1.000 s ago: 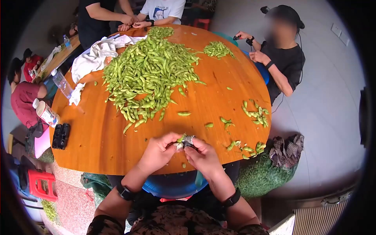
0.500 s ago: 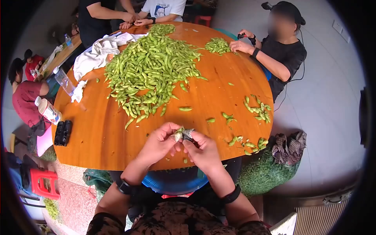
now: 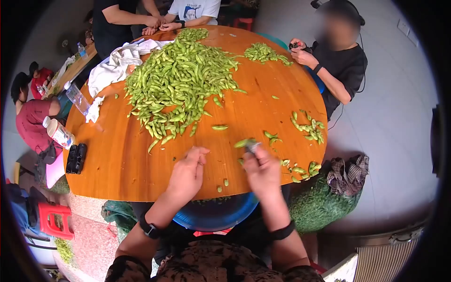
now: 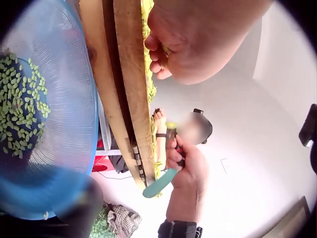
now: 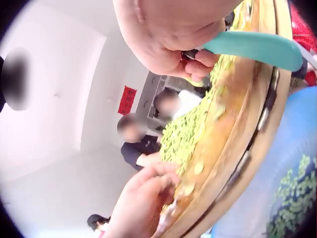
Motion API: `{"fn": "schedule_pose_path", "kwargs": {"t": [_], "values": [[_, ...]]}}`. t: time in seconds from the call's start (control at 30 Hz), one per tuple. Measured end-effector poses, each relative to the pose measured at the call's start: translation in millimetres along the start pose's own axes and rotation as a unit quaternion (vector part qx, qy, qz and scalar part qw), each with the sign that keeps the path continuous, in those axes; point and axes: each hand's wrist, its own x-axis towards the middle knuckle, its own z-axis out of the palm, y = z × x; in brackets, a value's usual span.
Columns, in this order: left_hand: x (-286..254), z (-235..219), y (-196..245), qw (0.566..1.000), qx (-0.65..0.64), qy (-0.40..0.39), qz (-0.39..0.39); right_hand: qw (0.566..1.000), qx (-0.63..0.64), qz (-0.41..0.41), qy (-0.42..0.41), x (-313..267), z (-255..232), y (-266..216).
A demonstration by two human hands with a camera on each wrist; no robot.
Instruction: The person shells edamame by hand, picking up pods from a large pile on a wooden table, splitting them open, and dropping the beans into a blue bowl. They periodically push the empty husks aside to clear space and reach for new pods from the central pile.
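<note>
My right hand (image 3: 263, 171), blurred, is over the table's near right part and grips a tool with a long teal handle (image 5: 257, 48). A green soybean pod (image 3: 242, 143) sticks out past its fingers beside the tool's dark, silvery end (image 3: 252, 146). My left hand (image 3: 186, 174) is over the near edge, fingers curled inward. Between those fingers a small yellow-green piece (image 4: 167, 50) shows in the left wrist view. Two loose beans (image 3: 226, 182) lie on the wood between the hands. Beneath the edge, a blue basin (image 4: 91, 106) holds many shelled beans (image 4: 22, 106).
A big heap of pods (image 3: 183, 84) covers the wooden table's (image 3: 117, 164) middle. Opened pods (image 3: 307, 171) lie at the right edge. Bottles (image 3: 58, 133), a black case (image 3: 76, 159) and a white cloth (image 3: 110, 75) stand left. Another person (image 3: 338, 70) sits across to the right.
My hands were together at a pod and have drawn apart. The right hand has moved right, now with a whole green pod at the tool. The left has stayed near the edge.
</note>
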Motion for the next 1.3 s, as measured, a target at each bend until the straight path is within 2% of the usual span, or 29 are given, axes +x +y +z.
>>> {"fn": "schedule_pose_path", "kwargs": {"t": [0.03, 0.07, 0.13, 0.2, 0.23, 0.27, 0.3, 0.33, 0.4, 0.53, 0.6, 0.63, 0.67, 0.73, 0.77, 0.8, 0.87, 0.9, 1.03, 1.1, 1.13, 1.2, 1.23, 1.3], "values": [[-2, -4, -3, 0.998, 0.065, 0.004, 0.021, 0.996, -0.079, -0.036, 0.022, 9, -19, 0], [-4, -7, -2, 0.998, 0.065, 0.004, 0.021, 0.982, -0.177, -0.048, 0.037, 15, -35, 3], [-10, -13, 6, 0.986, 0.157, -0.006, 0.052, 0.98, -0.197, -0.005, 0.004, 14, -50, -2], [-20, -9, 13, 0.986, 0.152, -0.005, 0.061, 0.985, -0.16, -0.044, -0.05, -4, -37, -12], [-26, -5, 16, 0.986, 0.147, -0.005, 0.071, 0.978, -0.176, -0.06, -0.098, -15, -29, -13], [-30, -1, 18, 0.986, 0.148, -0.006, 0.071, 0.969, -0.201, -0.088, -0.113, -28, -17, -15], [-35, 3, 19, 0.986, 0.136, -0.012, 0.1, 0.953, -0.217, -0.152, -0.146, -36, -8, -11], [-39, 7, 21, 0.984, 0.125, -0.019, 0.128, 0.949, -0.236, -0.164, -0.129, -48, 3, -19], [-51, 11, 20, 0.986, 0.103, -0.01, 0.129, 0.939, -0.278, -0.111, -0.171, -65, 10, -30], [-73, 4, 14, 0.99, 0.074, 0.009, 0.122, 0.949, -0.228, -0.128, -0.176, -80, 7, -24], [-86, -3, 11, 0.987, 0.052, -0.028, 0.149, 0.939, -0.183, -0.207, -0.206, -85, -2, -22], [-90, -9, 9, 0.984, 0.043, -0.057, 0.163, 0.939, -0.182, -0.207, -0.208, -87, -7, -19], [-94, -11, 5, 0.984, 0.044, -0.056, 0.162, 0.937, -0.179, -0.194, -0.227, -89, -13, -15], [-102, -12, -2, 0.977, -0.006, -0.168, 0.13, 0.935, -0.176, -0.18, -0.248, -92, -23, -12], [-107, -10, -6, 0.971, -0.022, -0.231, 0.057, 0.937, -0.184, -0.172, -0.244, -93, -28, -14], [-115, -4, -22, 0.971, -0.022, -0.23, 0.057, 0.938, -0.192, -0.164, -0.239, -94, -33, -17], [-141, 14, -74, 0.927, 0.117, -0.337, 0.114, 0.94, -0.195, -0.142, -0.243, -97, -41, -17], [-155, 18, -90, 0.864, 0.147, -0.481, -0.008, 0.95, -0.179, -0.131, -0.219, -101, -45, -14], [-171, 16, -86, 0.864, 0.128, -0.487, -0.023, 0.969, -0.124, -0.1, -0.19, -100, -57, -17], [-185, 21, -89, 0.871, 0.04, -0.49, -0.004, 0.972, -0.098, -0.109, -0.184, -96, -62, -16], [-193, 23, -89, 0.873, 0.043, -0.487, -0.006, 0.971, -0.095, -0.113, -0.187, -93, -63, -16], [-204, 26, -82, 0.877, 0.029, -0.476, 0.059, 0.974, 0.003, 0.066, -0.218, -92, -65, -14], [-200, 25, -64, 0.833, 0.069, -0.547, 0.032, 0.973, 0.026, 0.088, -0.212, -91, -63, -20], [-218, 30, -61, 0.837, 0.056, -0.542, 0.039, 0.966, 0.067, 0.113, -0.223, -93, -63, -17]]}}
